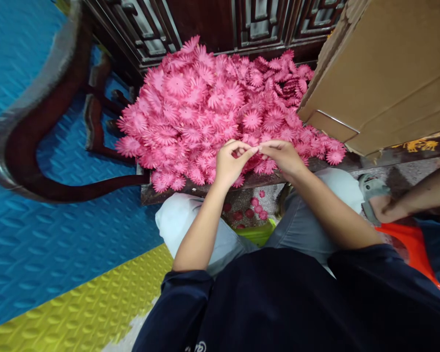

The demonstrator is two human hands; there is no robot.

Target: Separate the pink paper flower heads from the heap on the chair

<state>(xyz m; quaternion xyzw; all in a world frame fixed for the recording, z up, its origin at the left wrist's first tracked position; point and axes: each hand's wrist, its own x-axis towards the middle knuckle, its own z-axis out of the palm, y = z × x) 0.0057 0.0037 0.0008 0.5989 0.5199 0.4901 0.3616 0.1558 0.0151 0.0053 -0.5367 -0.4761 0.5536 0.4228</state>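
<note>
Two hands meet at the near edge of the pink flower pile [220, 107]. The left hand [230, 164] and right hand [284, 156] both pinch, fingertips together, on one small pink flower piece [257, 149] between them (mostly hidden, so its facing cannot be told). Both forearms angle inward from bent elbows above the knees.

Both hands, left hand [230, 164] and right hand [283, 155], meet fingertip to fingertip at the near edge of the pink flower pile [212, 107] (pinching something small, too hidden to tell). A cardboard box [385, 68] stands right of the pile on the table [399, 155].
</note>
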